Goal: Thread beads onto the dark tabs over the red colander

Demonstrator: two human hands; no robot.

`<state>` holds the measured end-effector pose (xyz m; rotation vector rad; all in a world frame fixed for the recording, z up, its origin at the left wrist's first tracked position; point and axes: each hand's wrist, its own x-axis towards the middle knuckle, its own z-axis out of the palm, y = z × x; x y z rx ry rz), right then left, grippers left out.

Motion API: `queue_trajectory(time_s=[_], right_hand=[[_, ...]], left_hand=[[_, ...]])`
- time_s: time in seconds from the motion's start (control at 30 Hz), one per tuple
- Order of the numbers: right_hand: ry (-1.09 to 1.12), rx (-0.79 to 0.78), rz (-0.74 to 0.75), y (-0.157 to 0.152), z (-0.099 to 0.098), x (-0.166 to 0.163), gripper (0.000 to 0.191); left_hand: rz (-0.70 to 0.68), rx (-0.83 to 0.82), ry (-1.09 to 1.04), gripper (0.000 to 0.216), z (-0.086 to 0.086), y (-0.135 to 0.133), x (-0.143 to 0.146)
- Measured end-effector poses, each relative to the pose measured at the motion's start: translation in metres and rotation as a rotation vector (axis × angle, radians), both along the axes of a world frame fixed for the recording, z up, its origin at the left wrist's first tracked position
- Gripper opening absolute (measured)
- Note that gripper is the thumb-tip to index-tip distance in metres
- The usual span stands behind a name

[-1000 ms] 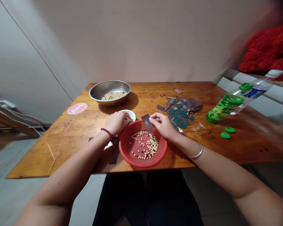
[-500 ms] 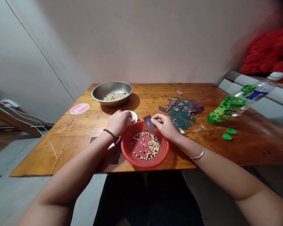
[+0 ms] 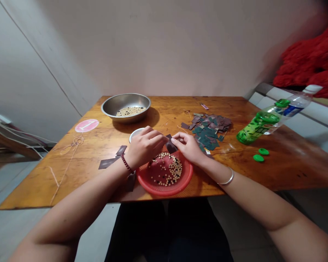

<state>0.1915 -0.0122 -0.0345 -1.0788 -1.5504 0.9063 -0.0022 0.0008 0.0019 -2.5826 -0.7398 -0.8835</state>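
Note:
A small dark rectangular piece, like leather or card, is pinched between thumb and finger of my right hand above the far rim of a red mesh basket. My left hand is beside it, fingers bent and closed, the tips close to the piece; what they hold, if anything, is hidden. Loose pale and dark beads or beans lie in the basket. Partly behind my left hand stands a small white bowl. Several dark pieces lie on the table left of my left wrist.
Beyond stands a steel bowl with more beads. A pile of green and brown pieces lies right of centre. Two bottles, one green-labelled, and two green caps are farther right. Thread and a pink disc lie left.
My left hand has moved right, from over the white bowl to beside the dark piece held in my right hand. The whole view has shifted slightly.

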Motion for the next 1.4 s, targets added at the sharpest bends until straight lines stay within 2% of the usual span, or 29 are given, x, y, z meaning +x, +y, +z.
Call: queue_trajectory(time_s=[0.23, 0.57, 0.97, 1.4], right_hand=[[0.001, -0.020, 0.026, -0.0021, 0.0031, -0.0013, 0.019], [0.023, -0.035, 0.018, -0.0009, 0.0023, -0.0007, 0.020], [0.050, -0.048, 0.013, -0.0003, 0.0007, -0.0016, 0.023], [0.030, -0.031, 0.010, -0.0018, 0.0018, -0.0023, 0.021]], left_hand=[[0.033, -0.070, 0.079, 0.017, -0.0013, 0.0048, 0.0017], [0.047, -0.029, 0.148, 0.015, -0.0007, 0.0060, 0.0000], [0.026, -0.128, 0.093, 0.016, -0.0001, 0.0048, 0.0018], [-0.044, -0.137, 0.100, 0.016, 0.0013, 0.0038, 0.0013]])
